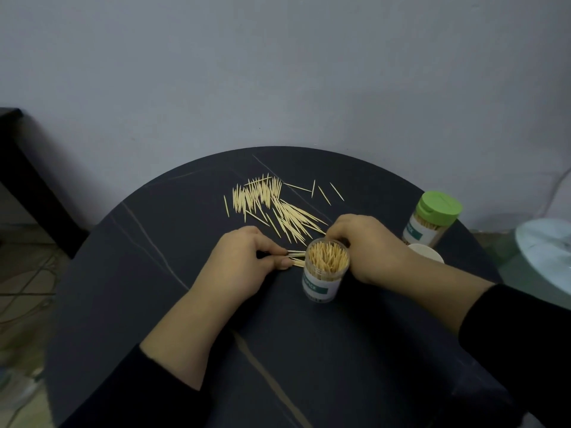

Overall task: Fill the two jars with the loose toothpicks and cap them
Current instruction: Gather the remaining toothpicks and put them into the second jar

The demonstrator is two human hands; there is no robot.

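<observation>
An open clear jar [323, 282] with a white and green label stands upright at the middle of the round dark table [154, 273], packed with toothpicks. My right hand [367, 245] grips the jar's rim from the right. My left hand [244, 261] pinches a small bundle of toothpicks [296, 257] just left of the jar's mouth. A scattered pile of loose toothpicks [272, 205] lies farther back on the table. A second jar [431, 223], capped with a green lid, stands at the right edge.
A white round lid-like object [428, 253] lies partly hidden behind my right wrist, in front of the capped jar. A pale round object [547, 254] sits off the table at the right. A dark piece of furniture [21, 168] stands at the left by the wall.
</observation>
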